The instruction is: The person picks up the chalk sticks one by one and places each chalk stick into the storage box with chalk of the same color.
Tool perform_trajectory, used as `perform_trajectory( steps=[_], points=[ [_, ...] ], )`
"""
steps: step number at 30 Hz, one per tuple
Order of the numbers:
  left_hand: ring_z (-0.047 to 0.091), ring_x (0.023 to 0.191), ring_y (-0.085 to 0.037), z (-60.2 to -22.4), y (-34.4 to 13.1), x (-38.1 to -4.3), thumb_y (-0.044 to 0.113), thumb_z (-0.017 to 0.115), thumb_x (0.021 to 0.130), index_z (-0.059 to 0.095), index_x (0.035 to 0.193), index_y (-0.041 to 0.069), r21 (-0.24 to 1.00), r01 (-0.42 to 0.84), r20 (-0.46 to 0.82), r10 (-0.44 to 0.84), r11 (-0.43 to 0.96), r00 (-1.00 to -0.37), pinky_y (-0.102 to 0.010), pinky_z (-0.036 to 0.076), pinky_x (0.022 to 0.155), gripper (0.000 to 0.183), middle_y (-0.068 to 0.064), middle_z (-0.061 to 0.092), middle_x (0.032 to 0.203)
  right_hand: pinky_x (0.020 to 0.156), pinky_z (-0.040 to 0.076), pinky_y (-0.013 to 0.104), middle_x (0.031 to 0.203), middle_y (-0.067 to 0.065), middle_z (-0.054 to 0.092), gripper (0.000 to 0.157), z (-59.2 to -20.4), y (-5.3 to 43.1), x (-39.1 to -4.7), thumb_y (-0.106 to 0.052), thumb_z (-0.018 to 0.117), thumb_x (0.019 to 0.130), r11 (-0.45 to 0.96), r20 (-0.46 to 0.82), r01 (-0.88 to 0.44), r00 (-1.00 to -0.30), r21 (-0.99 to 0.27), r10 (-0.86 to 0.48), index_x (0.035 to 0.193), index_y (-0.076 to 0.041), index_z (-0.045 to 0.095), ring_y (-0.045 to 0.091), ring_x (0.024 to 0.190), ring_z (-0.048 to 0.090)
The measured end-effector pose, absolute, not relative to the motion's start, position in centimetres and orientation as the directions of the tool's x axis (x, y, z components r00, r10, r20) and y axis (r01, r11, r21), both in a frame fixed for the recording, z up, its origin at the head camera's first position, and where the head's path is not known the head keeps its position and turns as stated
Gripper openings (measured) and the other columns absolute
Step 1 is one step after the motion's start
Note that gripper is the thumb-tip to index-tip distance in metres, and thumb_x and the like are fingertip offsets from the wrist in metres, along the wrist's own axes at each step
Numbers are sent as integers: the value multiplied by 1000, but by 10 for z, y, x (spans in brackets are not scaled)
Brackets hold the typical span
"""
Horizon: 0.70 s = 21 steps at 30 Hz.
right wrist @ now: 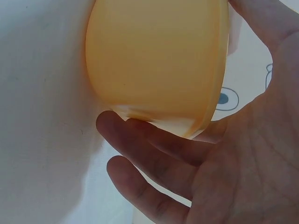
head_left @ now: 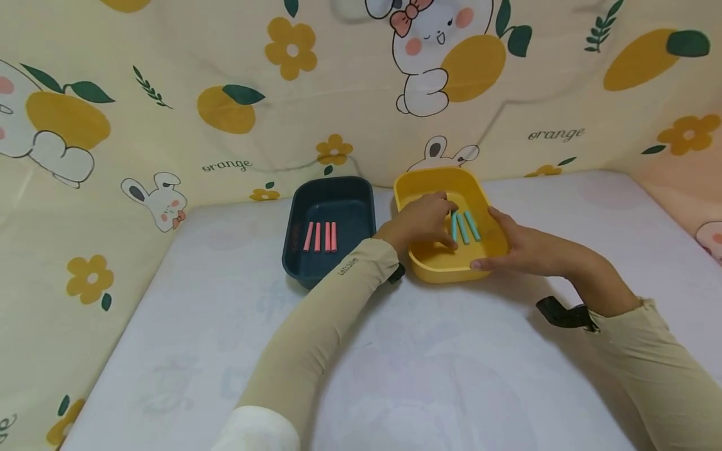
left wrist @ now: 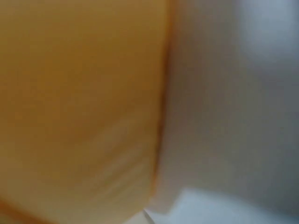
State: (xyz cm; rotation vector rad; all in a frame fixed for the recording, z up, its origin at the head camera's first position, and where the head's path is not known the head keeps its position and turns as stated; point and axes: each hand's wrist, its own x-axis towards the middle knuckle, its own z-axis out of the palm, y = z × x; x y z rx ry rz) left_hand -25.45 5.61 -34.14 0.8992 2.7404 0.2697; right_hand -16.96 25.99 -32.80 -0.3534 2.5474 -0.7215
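Note:
Three light-blue chalk-like sticks (head_left: 464,228) lie side by side in a yellow tray (head_left: 440,274). My left hand (head_left: 425,219) reaches over the tray's left side, its finger and thumb apart near the two ends of the leftmost stick. Whether they touch it is hard to tell. At the tray's right near corner, my right hand (head_left: 524,247) holds the wall, thumb at the front rim and fingers along the outer side. In the right wrist view, fingers (right wrist: 149,158) curve against the tray's outside (right wrist: 154,60). The left wrist view shows only blurred yellow tray wall (left wrist: 79,93).
To the left stands a dark blue tray (head_left: 307,275) with several pink sticks (head_left: 318,237) in a row. Both trays rest on a white table (head_left: 395,376) near a printed cloth backdrop (head_left: 350,94). My left forearm (head_left: 316,338) passes in front of the dark tray's right corner.

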Motion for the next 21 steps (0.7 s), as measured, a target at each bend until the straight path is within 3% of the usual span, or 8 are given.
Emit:
perform_trajectory(
  steps=[4,9,15,21],
  points=[
    [50,122,-14,-344,63,-255,51,82,77,52,145,20,255,527,-195,577,811,-793,-26,40,112,80,0,51,142,113,21,73,160,36,10,122,-328,262,-169,-60,68,85,822,-364,-114,-856,-558,-366,158,-6,-15,52,142,25],
    [48,119,-14,-345,59,-253,49,83,77,52,144,27,282,480,-204,541,831,-816,-27,40,110,78,2,50,137,114,23,71,160,35,13,120,-328,259,-170,-59,68,86,824,-348,-130,-862,-551,-368,158,-6,-12,51,142,26],
    [45,123,-17,-348,57,-250,54,80,77,52,144,35,217,454,-221,496,864,-840,-32,42,111,75,1,49,141,114,22,71,159,36,13,121,-326,257,-170,-61,67,85,823,-353,-124,-860,-554,-368,158,-6,-14,50,141,28],
    [42,125,-19,-352,62,-247,61,76,78,51,144,36,156,462,-222,487,873,-845,-34,43,108,74,1,48,143,114,21,71,160,35,11,121,-329,261,-167,-59,68,86,816,-360,-108,-859,-568,-364,158,-6,-14,51,143,25]
  ],
)
